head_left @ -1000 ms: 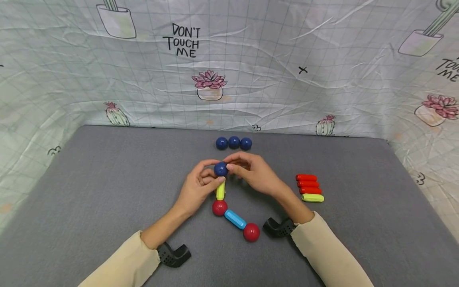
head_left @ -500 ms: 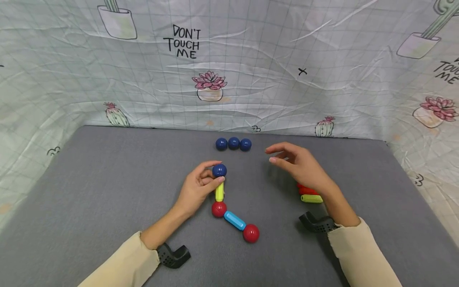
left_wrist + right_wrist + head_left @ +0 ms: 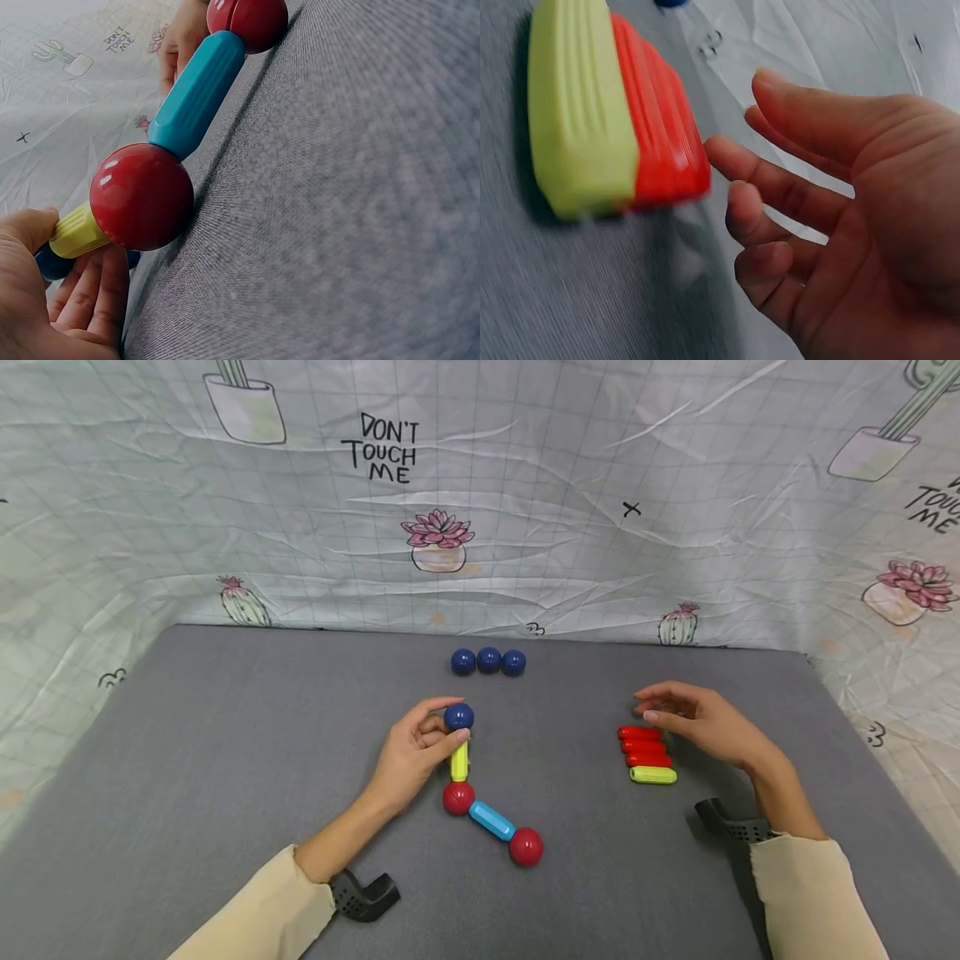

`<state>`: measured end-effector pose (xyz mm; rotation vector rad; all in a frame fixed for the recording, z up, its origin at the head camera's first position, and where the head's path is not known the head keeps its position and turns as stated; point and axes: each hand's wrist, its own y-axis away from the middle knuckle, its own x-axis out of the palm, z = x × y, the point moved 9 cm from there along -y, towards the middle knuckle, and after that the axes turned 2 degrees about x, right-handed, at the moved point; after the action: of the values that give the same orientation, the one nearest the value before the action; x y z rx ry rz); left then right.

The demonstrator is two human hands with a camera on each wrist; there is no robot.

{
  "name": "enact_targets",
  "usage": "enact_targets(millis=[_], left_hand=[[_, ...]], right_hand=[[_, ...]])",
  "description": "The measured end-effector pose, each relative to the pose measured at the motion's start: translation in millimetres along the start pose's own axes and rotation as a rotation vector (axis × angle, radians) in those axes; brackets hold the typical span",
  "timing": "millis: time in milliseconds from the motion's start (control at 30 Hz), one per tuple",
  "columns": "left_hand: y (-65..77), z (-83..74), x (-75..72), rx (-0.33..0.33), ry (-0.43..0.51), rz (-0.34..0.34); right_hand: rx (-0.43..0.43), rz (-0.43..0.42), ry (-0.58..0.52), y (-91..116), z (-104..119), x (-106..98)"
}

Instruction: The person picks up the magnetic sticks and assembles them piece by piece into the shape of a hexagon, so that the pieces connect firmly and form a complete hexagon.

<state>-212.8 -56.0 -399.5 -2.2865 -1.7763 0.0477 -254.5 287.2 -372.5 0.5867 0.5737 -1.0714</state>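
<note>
My left hand (image 3: 411,754) grips a dark blue ball (image 3: 459,717), thumb and index finger at its sides, at the far end of a joined chain. From that ball a yellow rod (image 3: 459,766) leads to a red ball (image 3: 458,797), then a light blue rod (image 3: 492,821) and a second red ball (image 3: 526,847). In the left wrist view the thumb also lies against the yellow rod (image 3: 77,231). Holding nothing, my right hand (image 3: 708,727) hovers with loosely bent fingers just beyond several stacked-side-by-side rods: red rods (image 3: 643,747) and one loose yellow rod (image 3: 652,775).
Three dark blue balls (image 3: 489,660) sit in a row toward the back of the grey tabletop (image 3: 262,718). A printed white cloth (image 3: 540,568) rises behind the table and along its sides.
My right hand has let go of the blue ball area and moved right to the loose rods. The left hand keeps its grip, and the chain stays nearly in place.
</note>
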Motion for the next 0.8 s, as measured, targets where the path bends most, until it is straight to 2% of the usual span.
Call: enact_targets(millis=[200, 467, 800], left_hand=[[-0.1, -1.6, -0.1, 0.003, 0.007, -0.003], [-0.4, -1.3, 1.4, 0.000, 0.015, 0.008], [0.6, -0.3, 1.0, -0.012, -0.008, 0.009]], right_hand=[[0.019, 0.008, -0.024, 4.1, -14.2, -7.9], [0.045, 0.068, -0.022, 2.0, -22.4, -0.5], [0.040, 0.080, -0.002, -0.3, -15.5, 5.3]])
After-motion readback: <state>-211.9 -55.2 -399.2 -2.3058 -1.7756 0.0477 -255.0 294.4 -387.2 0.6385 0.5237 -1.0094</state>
